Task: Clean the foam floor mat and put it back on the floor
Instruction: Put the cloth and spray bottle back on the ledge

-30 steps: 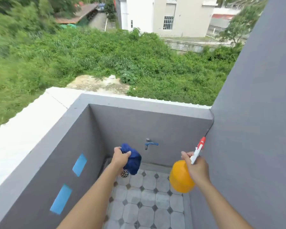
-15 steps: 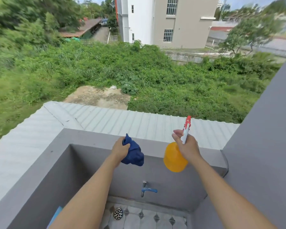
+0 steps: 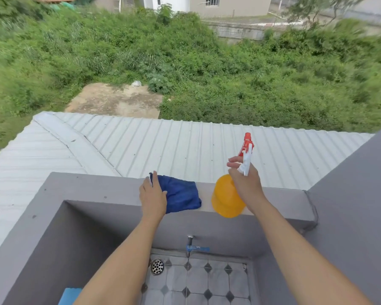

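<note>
A blue cloth [image 3: 182,195] lies spread on top of the grey parapet ledge [image 3: 92,188]. My left hand [image 3: 152,198] rests flat on the cloth's left edge with straight fingers. An orange spray bottle [image 3: 226,200] with a red and white trigger head stands at the ledge's inner edge, just right of the cloth. My right hand [image 3: 245,183] grips the bottle at its neck, with the forefingers stretched out. No foam mat is clearly in view; a light blue patch [image 3: 70,296] shows at the bottom left, and I cannot tell what it is.
Below the ledge is a tiled wash bay with a blue-handled tap [image 3: 196,248] and a round drain [image 3: 157,266]. A grey wall [image 3: 350,194] rises at the right. Beyond the ledge a white corrugated roof [image 3: 141,146] slopes away, with green scrub further down.
Both hands rose from inside the wash bay to the ledge top. The cloth, bunched in my left hand before, now lies spread on the ledge. The bottle came down onto the ledge.
</note>
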Demonstrator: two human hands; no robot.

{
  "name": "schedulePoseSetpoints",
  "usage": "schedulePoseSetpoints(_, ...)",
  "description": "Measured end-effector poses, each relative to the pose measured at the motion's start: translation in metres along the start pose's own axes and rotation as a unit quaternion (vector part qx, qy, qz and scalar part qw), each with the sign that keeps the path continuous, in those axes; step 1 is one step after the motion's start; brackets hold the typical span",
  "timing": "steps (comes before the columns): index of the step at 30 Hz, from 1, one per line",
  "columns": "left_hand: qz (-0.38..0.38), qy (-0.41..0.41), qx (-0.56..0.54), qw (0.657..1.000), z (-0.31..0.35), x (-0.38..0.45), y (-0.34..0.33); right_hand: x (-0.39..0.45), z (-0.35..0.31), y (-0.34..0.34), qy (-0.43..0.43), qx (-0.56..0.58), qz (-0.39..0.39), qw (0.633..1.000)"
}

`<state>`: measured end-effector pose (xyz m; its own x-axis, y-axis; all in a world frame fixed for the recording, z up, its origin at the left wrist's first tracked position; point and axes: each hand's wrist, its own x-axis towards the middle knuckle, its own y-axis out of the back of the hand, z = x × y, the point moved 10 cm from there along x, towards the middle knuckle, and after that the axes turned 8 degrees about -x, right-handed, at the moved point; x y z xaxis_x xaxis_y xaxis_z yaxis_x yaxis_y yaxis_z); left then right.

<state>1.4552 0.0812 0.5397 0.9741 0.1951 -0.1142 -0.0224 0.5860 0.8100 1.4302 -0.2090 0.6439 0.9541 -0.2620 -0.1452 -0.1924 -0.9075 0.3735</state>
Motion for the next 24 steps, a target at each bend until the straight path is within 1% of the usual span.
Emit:
schedulePoseSetpoints(1, 0.017, -0.030, 0.083, 0.996, 0.004, -0.002, -0.003, 0.001, 0.002, 0.000, -0.006, 0.000, -0.002, 1.000)
schedulePoseSetpoints(2, 0.021, -0.068, 0.135, 0.988, 0.012, -0.005, -0.008, 0.002, 0.004, 0.000, -0.010, 0.000, 0.000, 1.000)
schedulePoseSetpoints(4, -0.008, -0.166, 0.190, 0.968, 0.030, -0.013, -0.032, 0.002, 0.007, 0.001, -0.017, -0.001, 0.008, 1.000)
schedulePoseSetpoints(5, -0.034, -0.193, 0.209, 0.958, 0.034, -0.015, -0.045, 0.002, 0.008, 0.001, -0.023, -0.002, 0.015, 1.000)
schedulePoseSetpoints(7, -0.100, -0.188, 0.223, 0.951, 0.025, -0.012, -0.067, 0.001, 0.010, 0.002, -0.035, -0.008, 0.032, 0.999)
schedulePoseSetpoints(10, -0.156, -0.220, 0.229, 0.935, 0.018, -0.003, -0.080, 0.000, 0.010, 0.003, -0.044, -0.026, 0.044, 0.998)
schedulePoseSetpoints(15, -0.192, -0.300, 0.271, 0.895, 0.026, -0.001, -0.078, 0.003, 0.012, 0.003, -0.059, -0.046, 0.037, 0.997)
schedulePoseSetpoints(17, -0.207, -0.309, 0.277, 0.886, 0.025, -0.004, -0.079, 0.002, 0.014, 0.003, -0.061, -0.050, 0.038, 0.996)
schedulePoseSetpoints(19, -0.215, -0.300, 0.280, 0.886, 0.024, -0.007, -0.079, 0.000, 0.018, 0.002, -0.065, -0.056, 0.039, 0.996)
schedulePoseSetpoints(22, -0.226, -0.266, 0.310, 0.884, 0.025, -0.008, -0.079, 0.000, 0.015, 0.002, -0.052, -0.071, 0.037, 0.995)
schedulePoseSetpoints(24, -0.241, -0.243, 0.335, 0.878, 0.030, -0.009, -0.074, 0.000, 0.011, 0.005, -0.035, -0.112, 0.010, 0.993)
